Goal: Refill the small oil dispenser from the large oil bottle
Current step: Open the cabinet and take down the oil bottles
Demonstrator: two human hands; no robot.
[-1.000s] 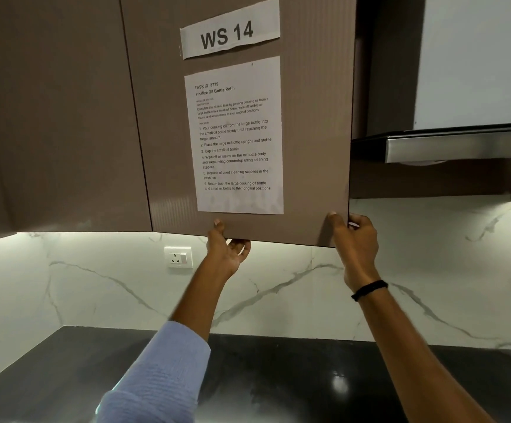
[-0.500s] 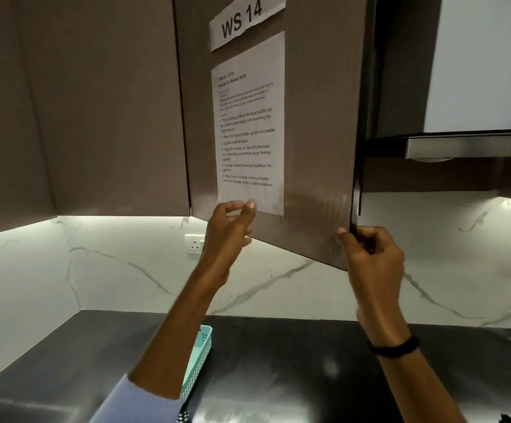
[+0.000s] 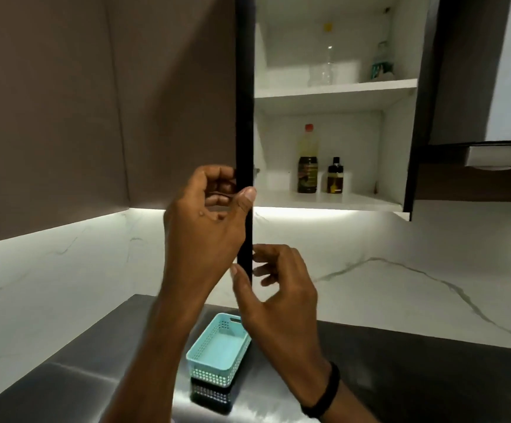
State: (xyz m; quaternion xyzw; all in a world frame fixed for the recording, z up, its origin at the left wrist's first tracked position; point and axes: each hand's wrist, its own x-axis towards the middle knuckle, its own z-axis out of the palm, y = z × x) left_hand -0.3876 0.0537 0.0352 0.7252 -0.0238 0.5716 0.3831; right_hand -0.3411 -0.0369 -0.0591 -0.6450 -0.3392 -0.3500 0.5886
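The wall cabinet stands open, its door [image 3: 245, 117] swung edge-on toward me. On the bottom shelf stands the large oil bottle [image 3: 308, 160], yellow oil, red cap, dark label. Right beside it is the small oil dispenser [image 3: 335, 177], dark with a black top. My left hand [image 3: 208, 218] grips the door's edge, thumb on the front, fingers curled behind. My right hand [image 3: 274, 288] is just below at the door's bottom corner, fingers apart and lightly touching it, holding nothing.
The upper shelf holds a clear bottle [image 3: 327, 56] with a yellow cap and another bottle [image 3: 382, 62] at the right. A teal plastic basket [image 3: 220, 352] sits on the dark glossy countertop [image 3: 401, 377]. A range hood [image 3: 492, 154] juts out on the right.
The cabinet door has swung from shut to fully open, revealing the shelves and bottles. Both hands followed the door's edge leftward, and my view dropped toward the counter.
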